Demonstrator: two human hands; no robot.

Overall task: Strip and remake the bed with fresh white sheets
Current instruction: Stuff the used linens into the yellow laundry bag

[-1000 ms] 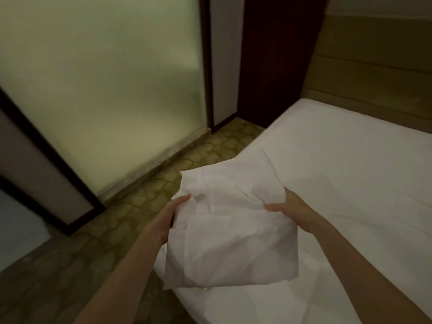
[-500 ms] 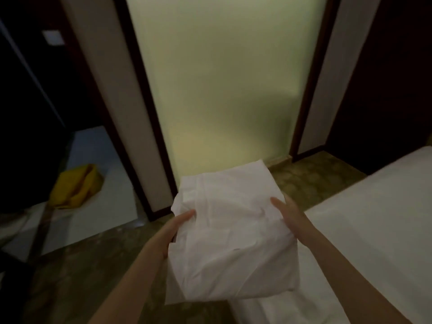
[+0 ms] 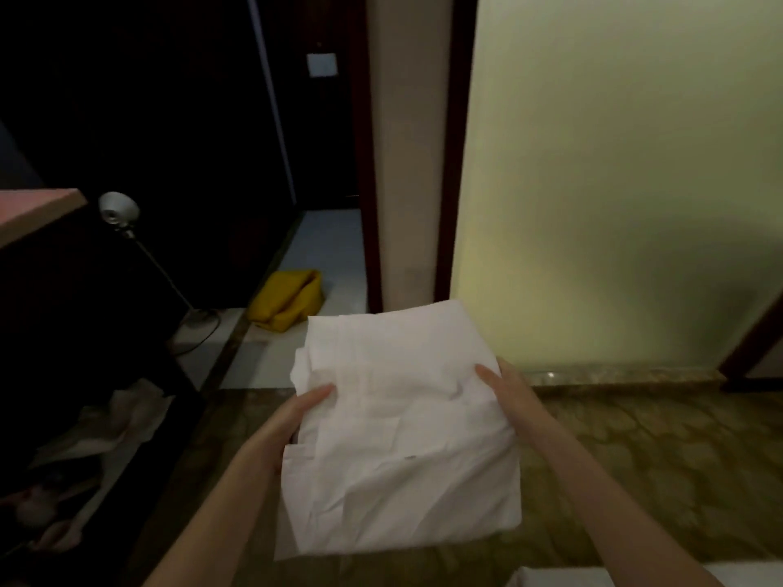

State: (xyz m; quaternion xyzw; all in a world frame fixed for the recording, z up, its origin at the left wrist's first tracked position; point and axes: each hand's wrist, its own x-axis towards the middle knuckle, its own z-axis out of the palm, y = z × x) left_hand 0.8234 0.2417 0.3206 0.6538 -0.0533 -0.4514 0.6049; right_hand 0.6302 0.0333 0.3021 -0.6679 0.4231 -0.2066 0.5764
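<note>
A folded white sheet [image 3: 398, 430] hangs in front of me above the patterned floor, held by both hands at its sides. My left hand [image 3: 288, 421] grips its left edge, thumb on top and fingers underneath. My right hand [image 3: 506, 396] grips the right edge the same way. Only a white corner of the bed [image 3: 635, 577] shows at the bottom right.
A dark shelf unit [image 3: 63, 332] with crumpled cloth [image 3: 127, 417] stands at the left. A floor lamp [image 3: 120, 211] and a yellow bag [image 3: 288, 300] sit by the dark doorway. A frosted glass panel [image 3: 614, 184] fills the right wall.
My view has swung left, away from the bed toward the doorway and shelf. Both hands keep the same grip on the folded sheet.
</note>
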